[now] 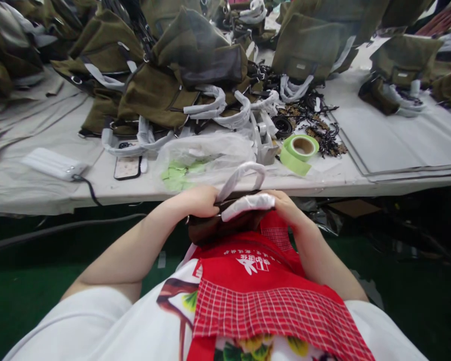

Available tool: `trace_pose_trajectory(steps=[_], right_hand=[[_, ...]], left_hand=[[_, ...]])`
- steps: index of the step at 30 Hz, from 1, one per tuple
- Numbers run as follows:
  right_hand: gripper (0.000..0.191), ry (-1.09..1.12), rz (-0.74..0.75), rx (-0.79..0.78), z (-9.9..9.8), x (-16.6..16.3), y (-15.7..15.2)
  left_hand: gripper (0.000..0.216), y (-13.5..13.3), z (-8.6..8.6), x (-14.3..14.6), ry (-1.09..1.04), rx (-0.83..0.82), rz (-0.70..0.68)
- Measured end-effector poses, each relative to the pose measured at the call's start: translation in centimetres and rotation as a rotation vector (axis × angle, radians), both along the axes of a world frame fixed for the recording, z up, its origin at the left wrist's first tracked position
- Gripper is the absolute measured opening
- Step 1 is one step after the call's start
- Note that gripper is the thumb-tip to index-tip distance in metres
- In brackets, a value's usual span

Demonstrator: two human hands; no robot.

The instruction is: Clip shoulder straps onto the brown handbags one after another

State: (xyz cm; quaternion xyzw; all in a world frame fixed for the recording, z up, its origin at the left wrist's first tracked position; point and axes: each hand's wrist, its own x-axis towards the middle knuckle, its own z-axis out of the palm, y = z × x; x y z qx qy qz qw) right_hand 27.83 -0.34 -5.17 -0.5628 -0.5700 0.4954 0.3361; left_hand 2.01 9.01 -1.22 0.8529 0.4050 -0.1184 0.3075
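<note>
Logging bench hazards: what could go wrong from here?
1. The dark brown bag is in the left hand and right hand at the edge of the table; if the grip slips, it might fall.
2. The black cable runs from the white device over the edge; a passing arm could snag it.
3. The phone lies near the edge and might get knocked off.

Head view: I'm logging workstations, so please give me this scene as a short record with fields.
Left hand: gripping one end of the bag
Right hand: at the bag's other end, fingers partly hidden
Bag: dark brown, two pale-wrapped handles
Bag position: in front of the red apron
On table: olive bags, phone, green tape
</note>
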Motion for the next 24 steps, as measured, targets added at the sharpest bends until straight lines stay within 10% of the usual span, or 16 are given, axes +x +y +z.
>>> trace_pose_trajectory(steps=[5, 11, 17, 24], right_hand=[[0.023, -0.337, 0.374, 0.119, 2.1, -2.9, 1.1], [0.036, -0.158, 0.680, 0.068, 1.1, -8.5, -0.7], [0.012, 0.015, 0.237, -0.417, -2.4, -8.8, -0.2], [0.024, -0.010, 0.235, -0.540, -2.6, -10.2, 0.3]], left_hand=[[0.038, -1.5, -1.6, 0.6, -0.208, -0.086, 0.213], [0.036, -2.0, -3.8, -0.1, -0.349, -0.085, 0.461], [0.037, -3.3, -5.2, 0.1, -0.550, -0.240, 0.624], [0.035, -4.6, -3.6, 1.2, -0.537, -0.193, 0.469]])
